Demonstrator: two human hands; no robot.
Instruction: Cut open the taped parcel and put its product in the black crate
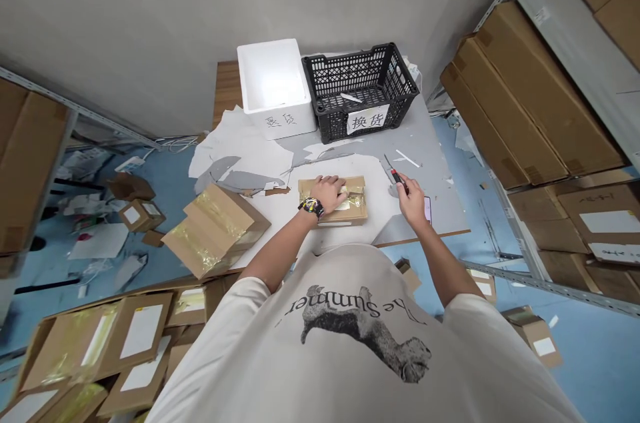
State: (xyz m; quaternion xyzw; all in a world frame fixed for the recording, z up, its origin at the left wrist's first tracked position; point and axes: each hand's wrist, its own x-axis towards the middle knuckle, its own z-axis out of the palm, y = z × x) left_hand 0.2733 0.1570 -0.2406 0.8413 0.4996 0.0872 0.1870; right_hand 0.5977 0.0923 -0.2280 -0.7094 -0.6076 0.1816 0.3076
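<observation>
A small taped cardboard box [356, 211] lies on the table close to my body, yellowish clear tape across its top. My left hand [330, 193], wearing a dark watch at the wrist, rests on the box with its fingers spread. To the right of the box, my right hand [411, 199] grips a utility knife [397, 177] with a red and black handle. Its blade points up and away from me, apart from the box. Beneath or beside the right hand lies a phone [427, 209], partly hidden.
At the back stand a white foam box [275, 79] and a black plastic crate [363, 76]. A larger carton [215, 229] sits at the table's left edge. Shelves with cartons [540, 89] flank the right side; more boxes [95, 343] are piled at lower left.
</observation>
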